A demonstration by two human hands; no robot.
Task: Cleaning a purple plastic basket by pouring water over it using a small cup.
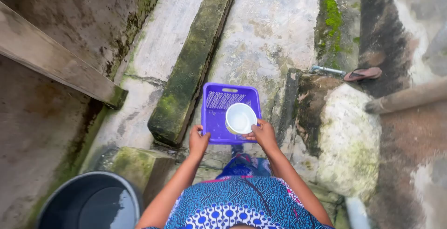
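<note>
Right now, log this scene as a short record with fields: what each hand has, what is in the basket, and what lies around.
left hand: grips the near left rim of the purple plastic basket
right hand: holds the basket's near right rim, fingers against the white bowl
basket contents: one white bowl, tilted on its side; nothing else visible
below left: dark bucket holding water
ground: wet, mossy concrete with a mossy slab
far right: a sandal beside a pipe end
</note>
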